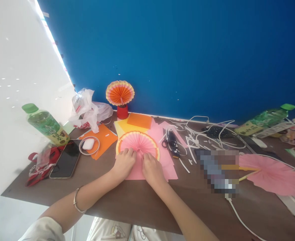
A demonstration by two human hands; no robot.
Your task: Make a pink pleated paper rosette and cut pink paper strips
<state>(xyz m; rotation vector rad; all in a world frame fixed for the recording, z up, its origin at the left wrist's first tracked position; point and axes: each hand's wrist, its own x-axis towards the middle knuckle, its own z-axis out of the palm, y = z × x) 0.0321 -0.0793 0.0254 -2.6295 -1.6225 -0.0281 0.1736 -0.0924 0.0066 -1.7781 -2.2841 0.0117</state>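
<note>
A pleated paper fan (138,139), pink in the middle with an orange and yellow rim, is spread over pink paper sheets (169,167) on the desk. My left hand (126,162) grips its lower left part, fingers curled close to the centre. On the lower right, my right hand (151,166) holds the fan with fingers bent and pressed together. Both hands nearly meet below the fan's centre, and they hide its lower part. Behind it, an orange paper fan (120,93) stands upright in a red holder (122,112).
Orange paper (108,132) and a phone (65,160) lie left, near a green-capped bottle (47,124). Right of the sheets are scissors (172,142), paper strips and tangled white cables (195,134). Farther right lies another pink fan (275,174). A blue wall (177,57) rises behind the desk.
</note>
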